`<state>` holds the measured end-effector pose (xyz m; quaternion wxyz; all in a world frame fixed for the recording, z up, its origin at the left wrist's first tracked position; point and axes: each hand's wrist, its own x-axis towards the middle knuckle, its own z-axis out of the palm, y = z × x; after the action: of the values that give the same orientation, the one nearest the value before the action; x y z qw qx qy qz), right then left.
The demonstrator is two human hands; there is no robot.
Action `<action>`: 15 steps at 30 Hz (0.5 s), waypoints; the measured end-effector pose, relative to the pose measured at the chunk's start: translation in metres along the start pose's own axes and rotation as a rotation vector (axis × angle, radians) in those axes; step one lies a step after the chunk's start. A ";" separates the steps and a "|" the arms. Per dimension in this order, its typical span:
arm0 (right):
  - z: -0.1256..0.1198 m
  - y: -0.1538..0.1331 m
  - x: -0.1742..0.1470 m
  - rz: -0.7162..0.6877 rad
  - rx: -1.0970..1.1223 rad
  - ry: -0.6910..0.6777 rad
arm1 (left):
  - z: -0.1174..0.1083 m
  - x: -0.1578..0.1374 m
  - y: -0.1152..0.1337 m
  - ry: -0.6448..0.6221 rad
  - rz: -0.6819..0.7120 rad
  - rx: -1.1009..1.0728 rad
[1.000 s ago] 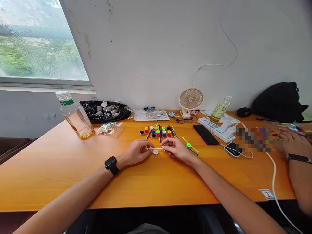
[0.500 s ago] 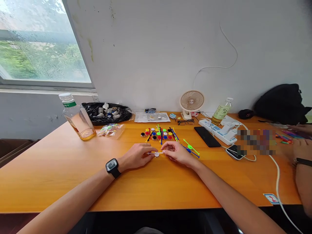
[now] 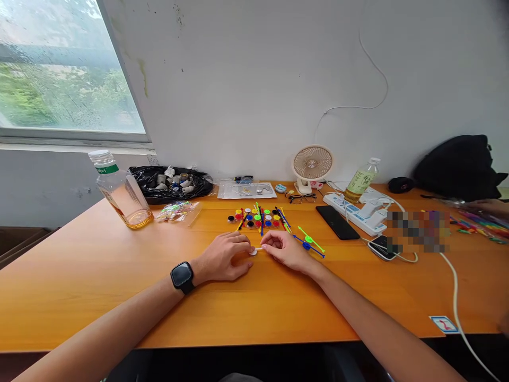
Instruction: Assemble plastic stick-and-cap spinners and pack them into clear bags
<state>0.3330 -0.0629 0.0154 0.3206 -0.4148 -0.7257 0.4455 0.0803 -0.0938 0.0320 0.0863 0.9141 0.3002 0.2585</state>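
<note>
Left thumb is off: left hand (image 3: 225, 258) now just rests fingertips at the white disc (image 3: 253, 253).
Half a second ago that thumb sat in against the disc; now it's spread away at 7 o'clock. Right hand (image 3: 283, 249) pinches the white stick (image 3: 260, 249), disc at its 9. Looks like the pair is being lined up; can't tell if joined. Coloured disc-and-stick cluster (image 3: 258, 218) at 12, green piece (image 3: 308, 240) and blue piece (image 3: 306, 246) at 2–3: tight there. Near edge of table (image 3: 254, 313) at 6, well apart; most room looks 6–8.
</note>
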 end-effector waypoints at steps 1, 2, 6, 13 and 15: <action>0.000 0.000 0.000 -0.001 -0.006 0.002 | 0.000 0.000 0.000 -0.005 -0.004 -0.001; 0.000 -0.001 -0.001 0.008 -0.014 0.001 | 0.001 0.000 0.001 -0.010 -0.009 -0.003; -0.003 -0.013 -0.007 0.072 -0.100 0.046 | -0.001 -0.001 0.003 -0.014 -0.021 -0.021; -0.010 -0.037 -0.018 -0.027 -0.324 0.307 | -0.005 -0.001 0.007 0.019 -0.037 -0.076; -0.007 -0.040 -0.021 -0.004 -0.335 0.280 | -0.008 -0.001 0.007 0.049 -0.057 -0.096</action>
<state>0.3359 -0.0888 0.0526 0.3457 -0.5189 -0.7386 0.2562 0.0791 -0.0999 0.0405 0.1298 0.8934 0.3154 0.2923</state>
